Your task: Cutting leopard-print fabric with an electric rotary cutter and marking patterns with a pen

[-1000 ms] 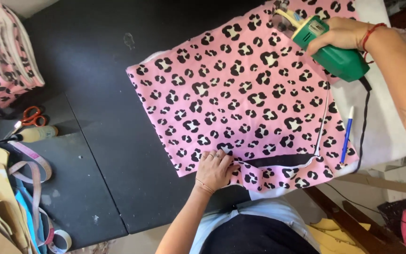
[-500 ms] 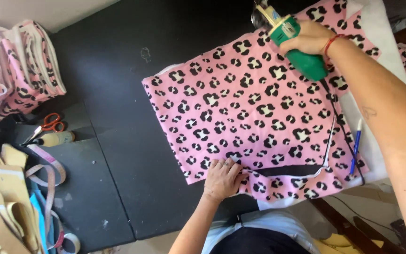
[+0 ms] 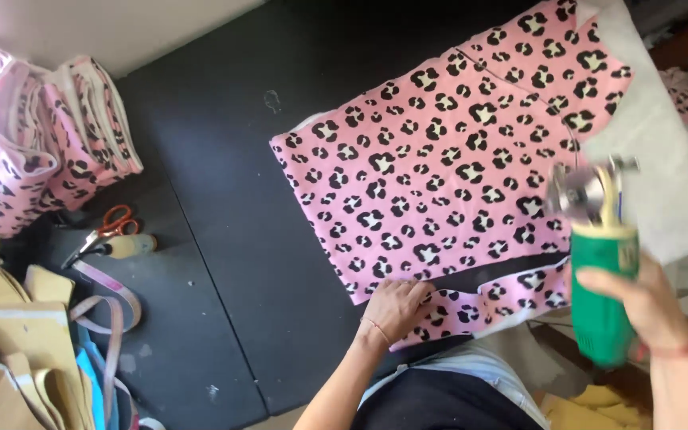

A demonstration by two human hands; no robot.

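A pink fabric (image 3: 447, 167) with black leopard spots lies flat on the black table (image 3: 224, 223). A cut strip along its near edge is parted from the main piece, showing a dark gap. My left hand (image 3: 396, 306) presses flat on that near edge by the cut. My right hand (image 3: 639, 299) grips a green rotary fabric cutter (image 3: 599, 271) with a round metal blade, lifted over the fabric's right end and blurred.
A stack of matching pink spotted pieces (image 3: 33, 143) sits at the far left. Orange-handled scissors (image 3: 101, 235) lie beside it. Cardboard patterns and straps (image 3: 33, 350) crowd the lower left. White padding (image 3: 662, 159) lies under the fabric's right side.
My right hand has brought the green cutter from the fabric's far right corner back toward me, down to the near right. The view shifted left. My left hand stays on the near edge.
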